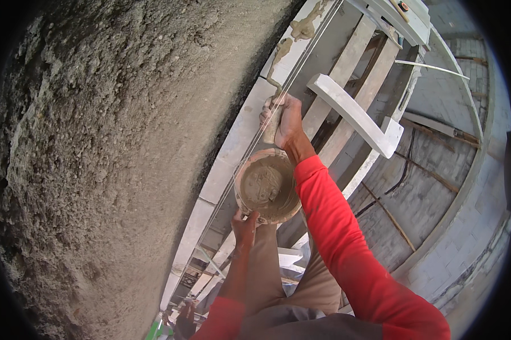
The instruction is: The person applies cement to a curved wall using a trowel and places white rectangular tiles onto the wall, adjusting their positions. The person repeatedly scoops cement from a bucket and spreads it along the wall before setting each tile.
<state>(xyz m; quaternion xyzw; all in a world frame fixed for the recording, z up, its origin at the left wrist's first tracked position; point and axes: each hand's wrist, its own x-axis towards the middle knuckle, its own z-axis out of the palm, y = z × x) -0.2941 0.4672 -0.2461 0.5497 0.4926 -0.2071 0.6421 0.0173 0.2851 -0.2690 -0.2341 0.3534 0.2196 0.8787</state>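
My left hand [245, 225] grips the near rim of a round bowl [241, 195] smeared with mortar. Wet grey-brown mortar [266, 184] lies inside it. Beyond the bowl, my right hand [288, 120] is closed around a mortar-caked hand tool [272, 126], which looks like a trowel; the fingers cover part of it. This hand is at the edge of a pale block wall [258, 102], beside taut white string lines [300, 65]. A streak of mortar [282, 50] lies along the wall's top, just past the right hand.
A rough concrete face [113, 153] rises along the left of the wall. To the right are wooden planks [346, 62] and a white angled block or beam [352, 113]. Farther down on the right, poles [391, 218] lie across a lower grey surface [420, 187].
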